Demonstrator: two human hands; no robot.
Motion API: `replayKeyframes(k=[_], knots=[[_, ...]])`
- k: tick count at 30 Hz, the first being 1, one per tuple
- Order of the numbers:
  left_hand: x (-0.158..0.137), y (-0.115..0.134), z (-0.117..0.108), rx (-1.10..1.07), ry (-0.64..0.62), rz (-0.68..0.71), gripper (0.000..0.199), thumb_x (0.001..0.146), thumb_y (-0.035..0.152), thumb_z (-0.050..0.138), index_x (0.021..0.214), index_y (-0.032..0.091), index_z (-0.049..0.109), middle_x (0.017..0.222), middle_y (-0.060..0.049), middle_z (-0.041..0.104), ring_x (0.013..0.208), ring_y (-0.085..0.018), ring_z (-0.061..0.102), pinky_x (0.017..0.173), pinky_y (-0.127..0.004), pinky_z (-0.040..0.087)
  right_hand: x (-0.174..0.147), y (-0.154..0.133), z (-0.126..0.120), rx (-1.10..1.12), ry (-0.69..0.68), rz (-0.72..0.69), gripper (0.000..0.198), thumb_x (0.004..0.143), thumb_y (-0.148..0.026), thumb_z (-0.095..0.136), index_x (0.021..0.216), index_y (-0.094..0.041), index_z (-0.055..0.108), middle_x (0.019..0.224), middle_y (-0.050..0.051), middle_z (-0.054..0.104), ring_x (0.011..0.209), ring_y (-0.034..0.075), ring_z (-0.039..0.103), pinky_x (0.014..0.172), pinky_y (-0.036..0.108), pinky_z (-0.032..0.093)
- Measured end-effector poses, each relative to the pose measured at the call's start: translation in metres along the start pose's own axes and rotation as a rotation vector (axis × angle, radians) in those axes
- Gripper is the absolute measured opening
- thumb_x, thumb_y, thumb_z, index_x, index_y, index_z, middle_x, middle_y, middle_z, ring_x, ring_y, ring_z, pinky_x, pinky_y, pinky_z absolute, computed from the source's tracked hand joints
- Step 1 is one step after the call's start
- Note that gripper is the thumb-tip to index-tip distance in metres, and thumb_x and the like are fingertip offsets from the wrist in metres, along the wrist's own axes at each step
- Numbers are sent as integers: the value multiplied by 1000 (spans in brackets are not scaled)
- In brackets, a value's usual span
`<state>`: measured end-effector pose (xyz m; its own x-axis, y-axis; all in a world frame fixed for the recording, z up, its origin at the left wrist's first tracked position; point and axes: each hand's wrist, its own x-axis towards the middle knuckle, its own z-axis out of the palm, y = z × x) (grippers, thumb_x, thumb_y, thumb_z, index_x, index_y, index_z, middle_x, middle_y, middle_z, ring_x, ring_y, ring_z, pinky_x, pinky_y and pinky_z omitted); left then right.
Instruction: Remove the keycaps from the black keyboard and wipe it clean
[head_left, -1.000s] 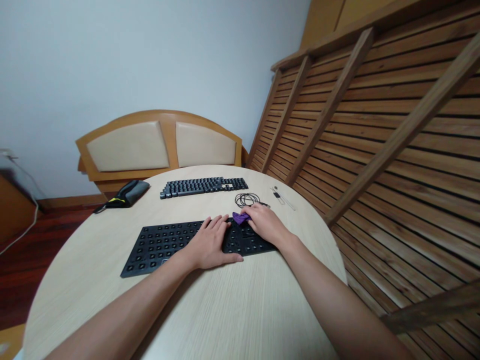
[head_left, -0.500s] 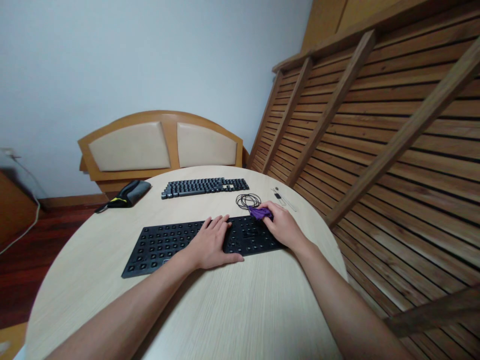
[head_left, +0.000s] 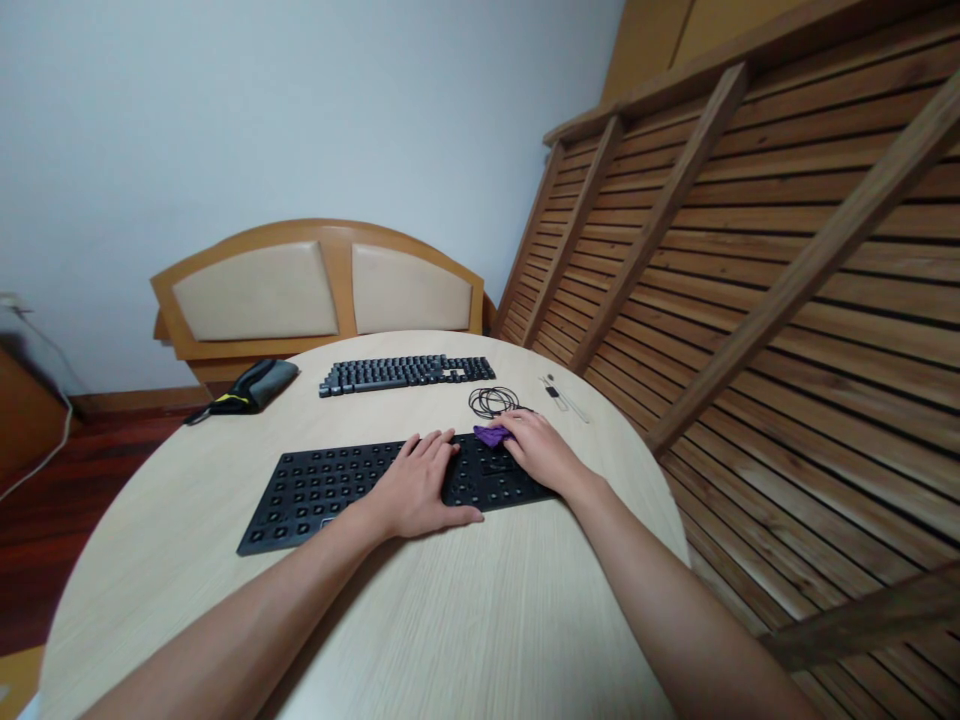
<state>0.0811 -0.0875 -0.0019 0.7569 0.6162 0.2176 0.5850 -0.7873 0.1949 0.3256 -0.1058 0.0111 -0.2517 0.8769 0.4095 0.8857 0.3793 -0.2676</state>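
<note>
A black keyboard base (head_left: pixel 315 487) with its keycaps off lies on the round table, its bare switches showing. My left hand (head_left: pixel 420 487) rests on the middle of it, fingers spread and thumb along the near edge. At the right part of the base, my right hand (head_left: pixel 541 452) is closed on a purple cloth (head_left: pixel 491 435), which touches the far edge of the board. Part of the cloth is hidden under the fingers. Behind the right hand lies a coiled black cable (head_left: pixel 493 402).
Loose black keycaps (head_left: pixel 405 372) sit in keyboard layout at the back of the table (head_left: pixel 480 620). A dark pouch (head_left: pixel 255 387) lies at the left. Small wire tools (head_left: pixel 559 395) lie at the right. Wooden slats (head_left: pixel 750 300) lean beside the table.
My right hand has slid left along the far edge of the keyboard base with the purple cloth. My left hand stays in place on the board.
</note>
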Motion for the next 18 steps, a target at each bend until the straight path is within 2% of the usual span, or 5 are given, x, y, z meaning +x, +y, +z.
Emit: replayKeyframes(k=[6,13,18], knots=[[0,-2,2,-6,12,5,107,73,91,44,145,12,42,156,-22,36,143,-41,33,117,-57,21,-5,-10,-16,-50,-61,-77,32,85,-5,56,110,-20,69,110,10,69,110,25,58,100,43,41],[1,-1,1,4,-8,-3,107,72,91,44,143,9,44,155,-23,36,143,-41,33,118,-57,21,-13,-13,-22,-43,-95,-83,32,85,-6,54,110,-19,69,107,10,70,104,24,61,95,39,45],[0,-3,3,-9,8,9,106,73,91,43,144,12,44,155,-22,36,143,-41,32,118,-58,20,-18,-13,-29,142,-96,-45,26,85,-11,57,105,-21,69,100,6,72,95,22,65,87,34,48]])
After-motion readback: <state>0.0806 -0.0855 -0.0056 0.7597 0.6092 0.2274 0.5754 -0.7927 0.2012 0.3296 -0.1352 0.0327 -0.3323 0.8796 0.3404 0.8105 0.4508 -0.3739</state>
